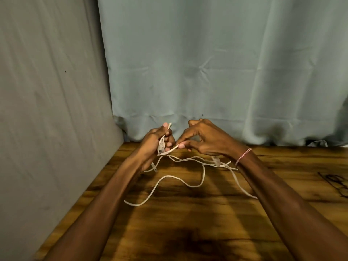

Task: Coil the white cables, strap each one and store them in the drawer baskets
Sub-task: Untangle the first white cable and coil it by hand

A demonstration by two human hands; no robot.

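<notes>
A thin white cable (pixel 188 182) lies in loose loops on the wooden table (pixel 188 223), tangled with other white strands under my right wrist. My left hand (pixel 154 140) is raised above the table's far edge and grips a small bundle of the cable, with one end sticking up past the thumb. My right hand (pixel 205 140) pinches a stretch of the same cable between thumb and forefinger, close beside the left hand. A clear plug (pixel 216 161) on a strand lies under my right hand. No drawer or basket is in view.
Grey cloth (pixel 207 63) hangs behind the table and along its left side. A dark thin looped thing (pixel 335 182), perhaps wire or straps, lies at the table's right edge. A red-and-white thread band (pixel 243 157) is on my right wrist.
</notes>
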